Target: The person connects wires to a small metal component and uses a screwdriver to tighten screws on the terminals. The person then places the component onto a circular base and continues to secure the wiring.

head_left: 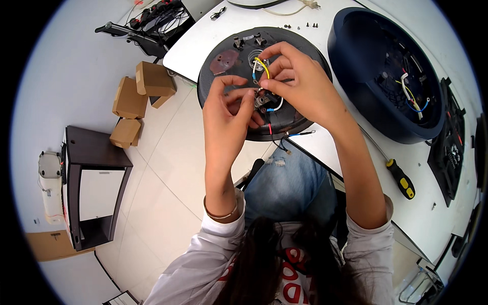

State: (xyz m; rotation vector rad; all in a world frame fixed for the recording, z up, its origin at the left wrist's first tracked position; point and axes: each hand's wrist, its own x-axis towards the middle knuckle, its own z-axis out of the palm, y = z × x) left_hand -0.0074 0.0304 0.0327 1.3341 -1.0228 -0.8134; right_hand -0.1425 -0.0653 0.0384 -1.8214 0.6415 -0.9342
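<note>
A round dark grey appliance base (pixel 213 91) lies at the table's edge in front of me, with a coil spring (pixel 252 57) and bare metal fittings on it. My right hand (pixel 300 81) reaches over it from the right, fingers bent and closed around a yellow wire (pixel 265 66) near the middle. Close by, a short white wire with a blue-sleeved ring terminal (pixel 254 77) hangs. My left hand (pixel 226 109) curls in from the left, thumb and fingers drawn together beside a metal fitting; what they hold is hidden. Dark wires with a red one (pixel 271 131) dangle over the base's near edge.
A deep blue oval housing (pixel 351 86) with wires inside stands at right. Near it lie a yellow-and-black screwdriver (pixel 400 179) and a black panel (pixel 447 147). Several small screws (pixel 308 24) are scattered beyond the base. Cardboard boxes (pixel 133 96) sit on the floor at left.
</note>
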